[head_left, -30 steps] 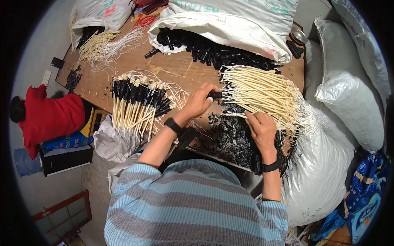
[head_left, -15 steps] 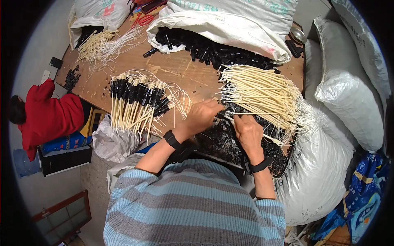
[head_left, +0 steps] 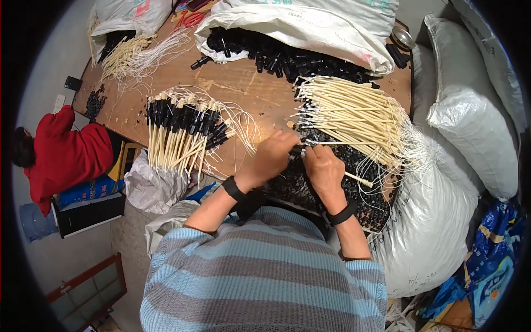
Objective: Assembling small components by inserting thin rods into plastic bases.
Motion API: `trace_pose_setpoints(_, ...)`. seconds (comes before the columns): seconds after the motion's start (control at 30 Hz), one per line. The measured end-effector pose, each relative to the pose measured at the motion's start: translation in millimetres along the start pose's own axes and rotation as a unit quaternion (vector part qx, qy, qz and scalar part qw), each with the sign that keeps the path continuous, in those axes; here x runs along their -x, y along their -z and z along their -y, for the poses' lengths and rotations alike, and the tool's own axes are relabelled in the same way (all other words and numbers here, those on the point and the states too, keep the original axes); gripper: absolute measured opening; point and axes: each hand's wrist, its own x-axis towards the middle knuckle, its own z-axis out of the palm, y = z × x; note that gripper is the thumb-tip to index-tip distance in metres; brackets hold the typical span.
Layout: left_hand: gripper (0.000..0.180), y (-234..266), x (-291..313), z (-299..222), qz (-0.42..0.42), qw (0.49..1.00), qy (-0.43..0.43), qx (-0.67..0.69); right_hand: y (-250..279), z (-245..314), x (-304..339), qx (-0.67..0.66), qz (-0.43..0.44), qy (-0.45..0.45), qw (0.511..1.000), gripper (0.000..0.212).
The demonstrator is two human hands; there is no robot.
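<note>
My left hand (head_left: 272, 157) is closed in a pinch near the table's front edge. Whatever its fingertips hold is hidden; a small dark bit shows beside them. Close to its right, my right hand (head_left: 325, 168) is closed around a cream rod (head_left: 358, 179), whose far end pokes out past the knuckles. The fingertips of both hands nearly meet. Under them spreads a heap of small black plastic pieces (head_left: 371, 213). Just beyond lies a thick bundle of cream rods (head_left: 348, 113) with white strings. To the left sits a bundle of rods with black sleeves (head_left: 180, 124).
At the back, a white woven sack (head_left: 310, 30) spills black tubular parts (head_left: 276, 62). Loose white strings (head_left: 146, 55) and red scissors (head_left: 191, 20) lie far left. Stuffed sacks (head_left: 470, 110) crowd the right side. A person in red (head_left: 74, 155) is at the left.
My right hand has shifted slightly up and left with the cream rod. Both hands have drawn closer together. The whole view has tilted a little.
</note>
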Motion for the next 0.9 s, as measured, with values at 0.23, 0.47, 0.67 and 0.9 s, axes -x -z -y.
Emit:
trace_pose_setpoints(0.23, 0.027, 24, -14, -8, -0.14, 0.973, -0.11, -0.144, 43, -28, -3, 0.045, 0.064, -0.089, 0.993, 0.022)
trace_pose_setpoints(0.47, 0.035, 11, -3, -14, -0.034, 0.997, -0.066, -0.019, 55, -24, -11, 0.067, -0.026, 0.012, 0.997, 0.052)
trace_pose_setpoints(0.67, 0.039, 18, -13, -50, 0.046, 0.995, -0.079, -0.039, 35, -29, -5, -0.261, -0.005, -0.079, 0.962, 0.039)
trace_pose_setpoints(0.9, 0.021, 15, 12, 32, 0.031, 0.961, 0.261, 0.08, 60, -33, 9, -0.668, 0.023, -0.169, 0.724, 0.015)
